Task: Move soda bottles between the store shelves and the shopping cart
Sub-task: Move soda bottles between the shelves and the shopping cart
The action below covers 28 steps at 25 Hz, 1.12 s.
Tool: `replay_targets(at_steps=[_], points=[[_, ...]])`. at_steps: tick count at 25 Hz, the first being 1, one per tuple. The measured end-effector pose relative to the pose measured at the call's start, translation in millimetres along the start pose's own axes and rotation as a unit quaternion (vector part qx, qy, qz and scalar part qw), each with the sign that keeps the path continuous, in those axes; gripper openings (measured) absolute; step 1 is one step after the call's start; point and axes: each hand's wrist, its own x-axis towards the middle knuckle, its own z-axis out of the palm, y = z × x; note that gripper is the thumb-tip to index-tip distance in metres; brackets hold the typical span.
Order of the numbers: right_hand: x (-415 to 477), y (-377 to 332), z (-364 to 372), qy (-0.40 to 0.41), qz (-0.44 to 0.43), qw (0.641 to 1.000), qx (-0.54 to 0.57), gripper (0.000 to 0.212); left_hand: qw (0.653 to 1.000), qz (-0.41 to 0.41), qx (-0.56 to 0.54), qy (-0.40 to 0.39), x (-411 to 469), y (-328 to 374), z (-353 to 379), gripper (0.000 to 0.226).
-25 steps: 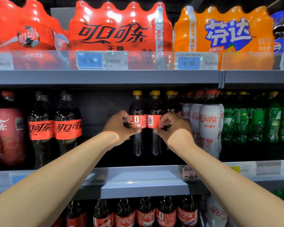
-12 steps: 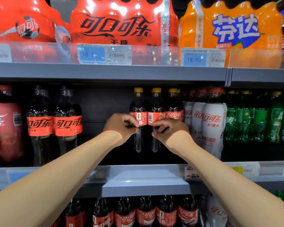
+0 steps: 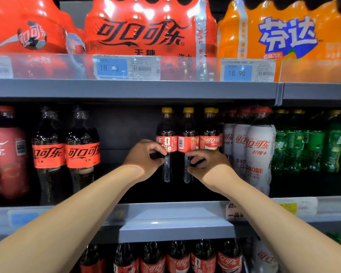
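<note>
Item: two yellow-capped cola bottles on the middle shelf [image 3: 175, 215]. The left bottle [image 3: 166, 141] and right bottle [image 3: 187, 142] are upright, side by side, labels touching, long axes vertical, straight ahead of both hands. The left hand [image 3: 144, 157] curls round the left bottle's waist just below the label; the right hand [image 3: 210, 165] curls likewise round the right bottle. Each hand is nearest its own bottle. Whether the bases rest on the shelf cannot be told. Neighbours: third yellow-capped bottle [image 3: 210, 141] just right, white bottles [image 3: 259, 152] beyond. Likely withdrawal: straight back, clear of neighbours.
</note>
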Motion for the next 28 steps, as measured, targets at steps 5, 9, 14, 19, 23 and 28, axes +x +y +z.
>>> replay_targets(at_steps=[5,9,14,19,23,28], points=[[-18,-4,-14,-0.025,-0.026,0.997,0.067,0.044,0.999,0.007,0.052,-0.006,-22,8,-6,0.025],[-46,-8,-30,0.014,-0.101,0.993,0.058,0.034,0.985,0.125,0.121,0.010,-68,17,-14,0.035],[-106,-16,-36,0.025,-0.153,0.979,0.133,0.030,0.973,0.184,0.135,0.022,-136,28,-20,0.040],[-184,-21,-26,-0.013,-0.192,0.973,0.130,0.027,0.983,0.118,0.135,0.028,-234,20,-31,0.038],[-251,-21,5,-0.099,-0.193,0.965,0.145,0.030,0.982,0.027,0.188,0.007,-347,-1,-43,0.043],[-322,-44,47,-0.185,-0.192,0.949,0.166,0.035,0.970,-0.095,0.224,0.011,-456,1,-74,0.048]])
